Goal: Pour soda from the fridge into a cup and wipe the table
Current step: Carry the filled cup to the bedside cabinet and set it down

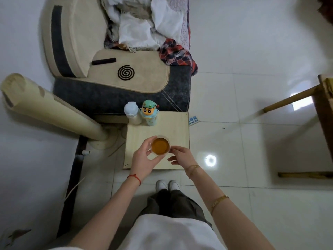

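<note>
A clear plastic cup (160, 146) holding orange-brown soda sits above the small pale wooden table (178, 129), near its front middle. My left hand (144, 159) wraps its fingers and thumb around the cup's left side. From the right, my right hand (182, 156) touches the rim with its fingertips. No soda bottle or wiping cloth shows in the head view.
A white bottle (131, 112) and a green cartoon-figure bottle (149, 112) stand at the table's back left corner. A beige and grey sofa (117, 82) with piled clothes lies behind. A cream tower fan (46, 109) is at left, wooden furniture (322, 105) at right.
</note>
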A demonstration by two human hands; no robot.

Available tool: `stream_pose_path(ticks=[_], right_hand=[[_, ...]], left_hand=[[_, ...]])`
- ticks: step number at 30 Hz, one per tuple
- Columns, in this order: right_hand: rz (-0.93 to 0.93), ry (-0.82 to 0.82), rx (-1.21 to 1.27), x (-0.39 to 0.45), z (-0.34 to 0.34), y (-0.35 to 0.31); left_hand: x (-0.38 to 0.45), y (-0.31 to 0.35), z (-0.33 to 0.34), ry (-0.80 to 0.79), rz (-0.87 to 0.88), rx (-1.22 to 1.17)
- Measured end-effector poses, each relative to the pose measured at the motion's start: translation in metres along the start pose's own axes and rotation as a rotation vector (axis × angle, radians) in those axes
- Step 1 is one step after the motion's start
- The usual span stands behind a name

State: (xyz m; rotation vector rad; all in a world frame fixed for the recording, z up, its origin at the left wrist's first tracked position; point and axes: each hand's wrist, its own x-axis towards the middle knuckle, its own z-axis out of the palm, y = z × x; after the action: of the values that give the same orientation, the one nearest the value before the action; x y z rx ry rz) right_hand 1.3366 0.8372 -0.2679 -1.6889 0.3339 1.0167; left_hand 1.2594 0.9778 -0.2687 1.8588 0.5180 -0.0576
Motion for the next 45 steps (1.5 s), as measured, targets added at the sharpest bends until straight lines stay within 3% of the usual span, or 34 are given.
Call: stream_pose_path(ticks=[10,29,45], right_hand=[[0.039,0.045,0.048,0.058,0.009,0.014],[0.115,0.111,0.027,0.211,0.022,0.130],[0.125,0.066,0.031,0.237,0.019,0.146]], left_hand=[[0.057,-0.045,0.011,-0.050,-0.052,-0.004],[0.127,-0.211,0.080,-0.034,-0.162,-0.079],[0.142,-0.231,0.095,-0.059,-0.150,-0.076]])
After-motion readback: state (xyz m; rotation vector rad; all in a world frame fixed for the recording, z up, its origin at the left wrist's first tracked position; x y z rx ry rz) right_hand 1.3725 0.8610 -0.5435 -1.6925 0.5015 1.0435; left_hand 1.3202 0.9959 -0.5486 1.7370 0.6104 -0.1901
